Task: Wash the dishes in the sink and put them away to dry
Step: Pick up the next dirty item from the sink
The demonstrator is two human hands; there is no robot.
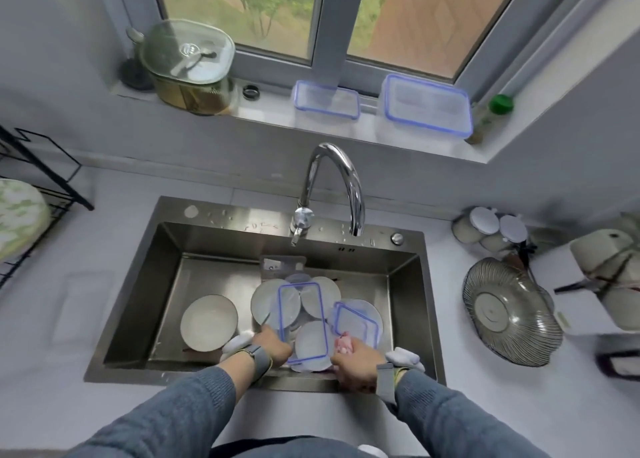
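Note:
The steel sink [166, 284] holds several pale round plates, among them one lying alone at the left [209, 322]. On top of the plates lie a long clear lid with a blue rim [303, 319] and a smaller blue-rimmed lid [356, 322]. My left hand [273, 345] grips the near left edge of the long lid. My right hand [356, 360] holds a pink sponge [343, 345] at the near right of the pile. Both hands are down inside the sink near its front wall.
A chrome tap [332, 187] arches over the sink's back. Two blue-rimmed plastic boxes [427, 107] and a glass-lidded pot [188, 66] stand on the windowsill. A ribbed glass dish [509, 312] and jars sit on the right counter; a black wire rack [38, 180] stands left.

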